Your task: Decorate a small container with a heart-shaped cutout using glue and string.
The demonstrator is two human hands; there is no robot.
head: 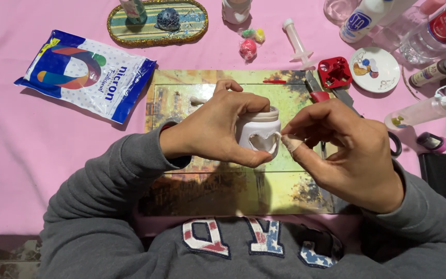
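My left hand [218, 126] grips a small white jar [258, 133] wrapped in white clay, held above a picture-printed work board [233, 181]. A heart-shaped hole shows in the clay on the jar's front. My right hand [349, 150] is beside the jar, its thumb tip coated in white clay and touching the jar's right edge. The other right-hand fingers are curled and hold nothing that I can see.
A blue and white clay packet [86, 75] lies at the left on the pink cloth. An oval glittered tray [157, 23] sits at the back. A syringe [298, 44], red cutter [335, 72], small paint dish [374, 68], bottles [434, 31] and tubes crowd the right.
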